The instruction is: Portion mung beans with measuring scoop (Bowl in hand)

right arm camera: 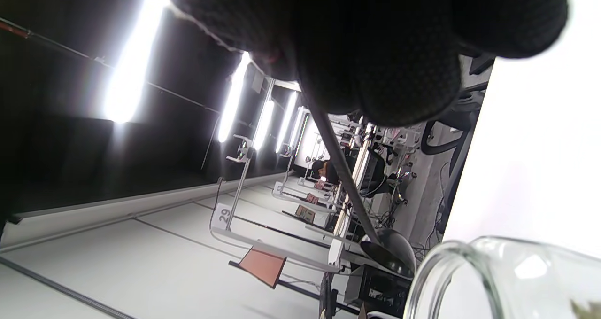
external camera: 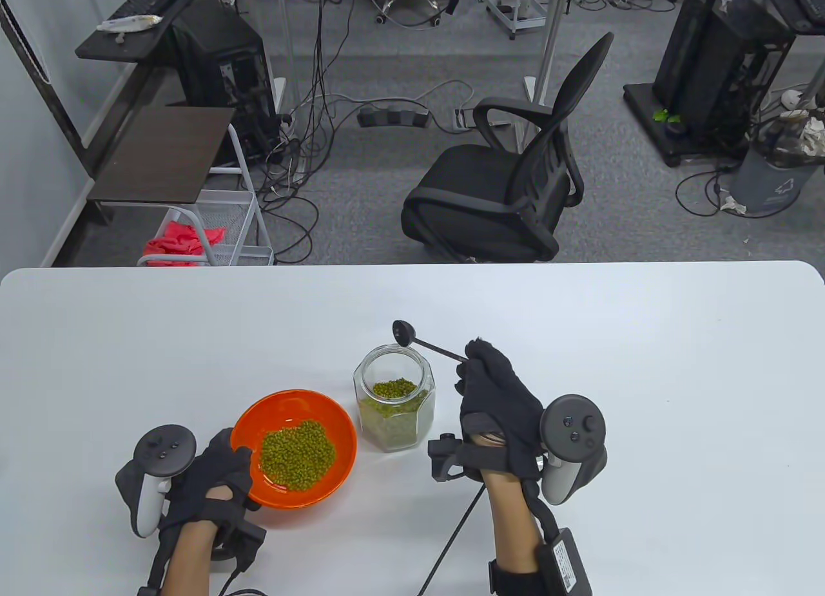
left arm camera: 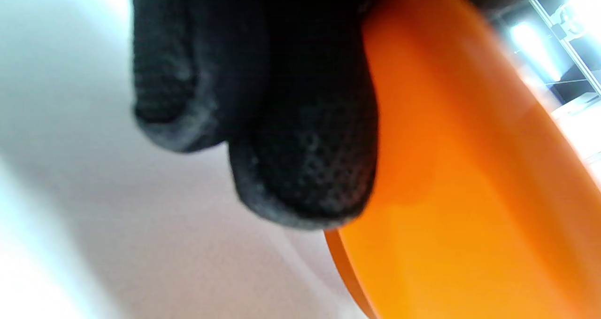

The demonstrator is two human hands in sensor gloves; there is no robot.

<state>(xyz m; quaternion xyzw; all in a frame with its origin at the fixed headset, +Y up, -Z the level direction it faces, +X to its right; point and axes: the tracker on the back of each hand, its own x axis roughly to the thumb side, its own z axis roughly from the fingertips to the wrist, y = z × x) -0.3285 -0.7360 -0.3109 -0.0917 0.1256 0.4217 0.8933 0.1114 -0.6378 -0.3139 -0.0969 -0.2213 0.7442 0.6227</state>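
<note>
While the right hand (external camera: pixel 499 406) pinches the end of the thin black handle of a small black round-bowled measuring scoop (external camera: pixel 422 340), the scoop bowl sticks out ahead & to the left of the fingertips, over the far rim of the clear faceted glass jar (external camera: pixel 394 403). Jar is approx. half full of green mung beans (external camera: pixel 394 388) & stands on the white table (external camera: pixel 644 364), just left of the right fingers. Left hand (external camera: pixel 213 477) grips the near-left rim of the shallow round orange bowl (external camera: pixel 293 451); fingers (left arm camera: pixel 305 168) curl under its outer wall, thumb on the rim. Bowl holds a heap of beans, right of the left fingertips, near the jar w/o touching.
</note>
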